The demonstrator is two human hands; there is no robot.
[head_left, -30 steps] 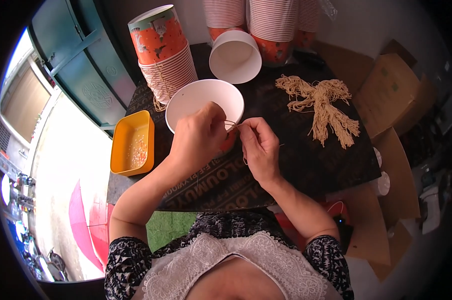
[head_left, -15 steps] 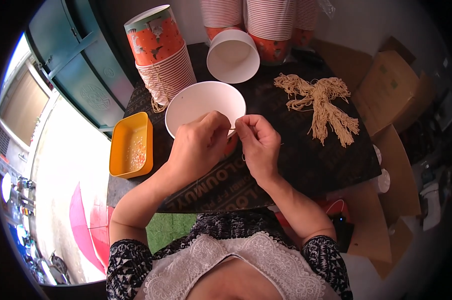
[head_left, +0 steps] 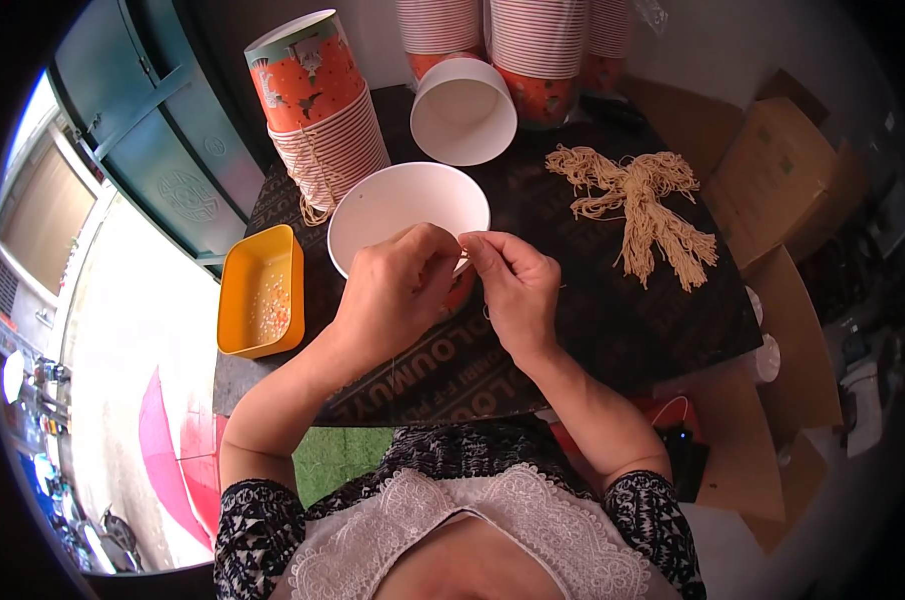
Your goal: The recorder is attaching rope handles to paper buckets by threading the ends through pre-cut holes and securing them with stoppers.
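A large white-lined paper bucket stands tilted on the table in front of me, its opening facing up toward me. At its right rim my left hand and my right hand meet, fingertips almost touching. Both are closed in a pinch on a thin beige cord, of which only a short bit shows between the fingers. A small dark hole shows in the bucket's inner wall at the left. Most of the bucket's orange outside is hidden behind my hands.
Left of my hands sits a yellow tray holding small beads. Behind it rises a stack of orange paper buckets draped with cords. Another white bucket lies behind, near wrapped stacks. A beige cord bundle lies right, cardboard boxes beyond.
My right fingertips have moved slightly left, closer to my left fingertips at the rim. The bucket and the other things on the table stay as they were.
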